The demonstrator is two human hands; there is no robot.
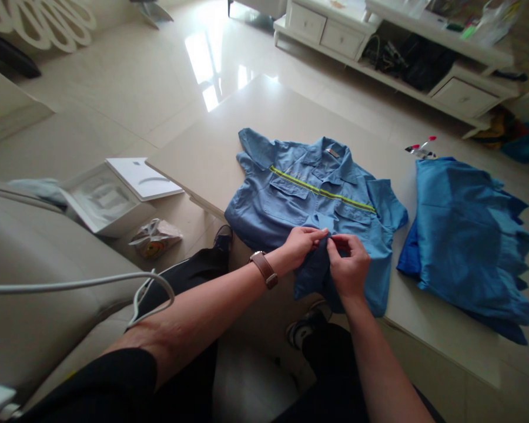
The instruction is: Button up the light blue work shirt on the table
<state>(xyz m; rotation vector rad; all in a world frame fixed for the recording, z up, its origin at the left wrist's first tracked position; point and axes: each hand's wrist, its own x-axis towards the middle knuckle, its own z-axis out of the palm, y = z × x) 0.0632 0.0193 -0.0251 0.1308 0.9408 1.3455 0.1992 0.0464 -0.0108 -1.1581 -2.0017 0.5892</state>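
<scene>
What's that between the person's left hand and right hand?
The head view shows part of the blue shirt between the left hand and the right hand, pinched at their fingertips.

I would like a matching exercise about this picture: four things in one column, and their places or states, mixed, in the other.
1. left hand
2. shirt
3. garment pile
4. white box

A. spread out, with a yellow-green stripe across it
B. open, left of the table in the picture
C. pinching cloth, a brown watch strap at its wrist
D. right of the shirt in the picture

Pairs: 1-C, 2-A, 3-D, 4-B
</scene>
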